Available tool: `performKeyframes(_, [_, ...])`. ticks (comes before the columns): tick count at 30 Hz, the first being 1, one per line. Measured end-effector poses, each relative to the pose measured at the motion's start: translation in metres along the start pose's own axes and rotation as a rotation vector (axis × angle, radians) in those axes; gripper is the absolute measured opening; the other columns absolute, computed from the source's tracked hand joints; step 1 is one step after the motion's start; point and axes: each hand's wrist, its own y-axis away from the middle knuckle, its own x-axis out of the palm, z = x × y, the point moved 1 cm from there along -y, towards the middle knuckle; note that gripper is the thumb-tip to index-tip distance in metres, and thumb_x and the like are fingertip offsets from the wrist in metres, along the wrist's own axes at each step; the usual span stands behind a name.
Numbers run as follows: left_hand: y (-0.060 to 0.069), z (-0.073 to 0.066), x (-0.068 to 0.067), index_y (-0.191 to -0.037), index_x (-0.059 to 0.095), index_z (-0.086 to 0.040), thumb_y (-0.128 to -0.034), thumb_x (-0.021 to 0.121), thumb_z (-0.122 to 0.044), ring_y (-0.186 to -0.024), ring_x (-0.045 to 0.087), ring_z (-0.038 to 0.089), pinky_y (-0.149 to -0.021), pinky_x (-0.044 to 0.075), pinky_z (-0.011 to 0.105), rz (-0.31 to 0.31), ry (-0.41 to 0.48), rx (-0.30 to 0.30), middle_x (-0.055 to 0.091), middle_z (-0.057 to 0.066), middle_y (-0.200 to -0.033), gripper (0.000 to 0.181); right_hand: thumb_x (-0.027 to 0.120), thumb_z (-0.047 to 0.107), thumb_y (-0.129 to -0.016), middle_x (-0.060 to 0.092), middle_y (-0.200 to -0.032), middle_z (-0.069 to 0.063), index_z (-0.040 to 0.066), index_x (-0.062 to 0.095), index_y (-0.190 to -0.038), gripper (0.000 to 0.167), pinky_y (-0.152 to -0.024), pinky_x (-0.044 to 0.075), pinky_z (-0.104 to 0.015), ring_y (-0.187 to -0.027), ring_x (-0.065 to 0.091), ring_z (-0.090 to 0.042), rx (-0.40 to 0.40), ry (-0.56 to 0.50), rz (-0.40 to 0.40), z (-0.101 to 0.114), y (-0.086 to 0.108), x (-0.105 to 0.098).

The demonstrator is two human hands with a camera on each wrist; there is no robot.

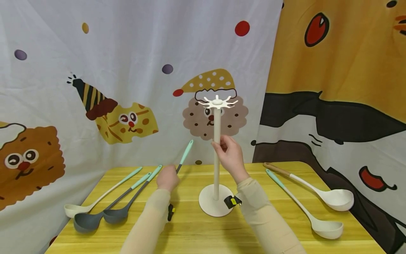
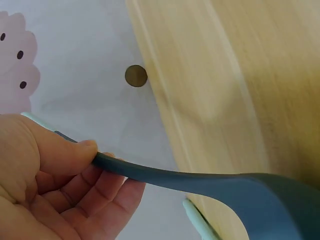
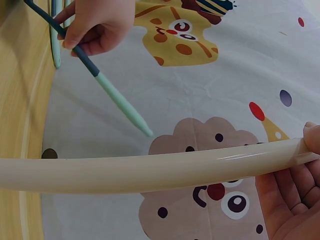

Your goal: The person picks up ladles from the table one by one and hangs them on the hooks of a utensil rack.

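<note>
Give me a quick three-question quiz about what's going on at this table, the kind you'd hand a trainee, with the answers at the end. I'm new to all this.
1. Which thing does the right hand hold? A) a mug; B) the pale stand; C) a cloth.
2. True or false: the left hand holds nothing.
3. In the head view, how many ladles lie on the table, not counting anything in a hand?

Key:
1. B: its thumb and fingers grip the pole.
2. False: it grips a mint-and-dark-grey utensil.
3. Five: three to the left of the stand, two to the right.
</note>
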Motion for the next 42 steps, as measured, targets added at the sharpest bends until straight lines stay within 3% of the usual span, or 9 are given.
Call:
performKeyframes(7, [-0.001,-0.005,-0.002,-0.088,0.064,-0.006,-0.081,0.066,0.004,-0.072,0.06,0.026,-0.061,0.05,0.043,-0.034,0.059,0.009,0.061,0.007,-0.077,0.012,0.067,0.016,-0.096,0.06,-0.092,-0.008,0.004,0.067,-0.106,0.016,-0.072,0.054,-0.036,-0.08,0.059,-0.022,0.001,0.008,0.005,0.0,-0.001,0.001])
performKeyframes(11, [-0.001,-0.011,-0.005,-0.091,0.064,-0.005,-0.0851,0.066,0.0,-0.074,0.061,0.027,-0.062,0.051,0.044,-0.062,0.118,0.014,0.064,0.008,-0.081,0.008,0.067,0.016,-0.096,0.06,-0.092,-0.008,0.004,0.067,-0.106,0.016,-0.072,0.054,-0.036,-0.079,0.059,-0.022,0.002,0.011,0.004,-0.001,-0.001,0.002])
performKeyframes(22, [0.001,-0.026,-0.015,-0.098,0.063,-0.004,-0.0923,0.064,-0.004,-0.08,0.06,0.029,-0.071,0.05,0.045,-0.178,0.276,0.096,0.064,0.009,-0.087,0.006,0.067,0.016,-0.096,0.06,-0.092,-0.008,0.004,0.068,-0.106,0.016,-0.072,0.054,-0.035,-0.079,0.059,-0.021,-0.004,0.013,-0.002,-0.001,-0.001,0.002])
performKeyframes(33, [0.014,-0.05,-0.047,-0.1,0.065,-0.003,-0.0944,0.063,-0.002,-0.085,0.061,0.03,-0.074,0.051,0.044,-0.265,0.486,0.168,0.065,0.012,-0.091,0.006,0.067,0.016,-0.096,0.061,-0.092,-0.009,0.003,0.068,-0.107,0.016,-0.072,0.054,-0.036,-0.08,0.06,-0.022,-0.016,0.012,-0.006,0.0,-0.001,0.001])
performKeyframes(42, [0.022,-0.066,-0.065,-0.1,0.067,-0.006,-0.093,0.066,-0.002,-0.086,0.064,0.027,-0.077,0.052,0.044,-0.309,0.546,0.242,0.067,0.01,-0.092,0.008,0.067,0.015,-0.096,0.061,-0.092,-0.009,0.004,0.068,-0.107,0.016,-0.072,0.054,-0.037,-0.08,0.06,-0.023,-0.009,0.002,-0.01,0.0,0.001,0.001])
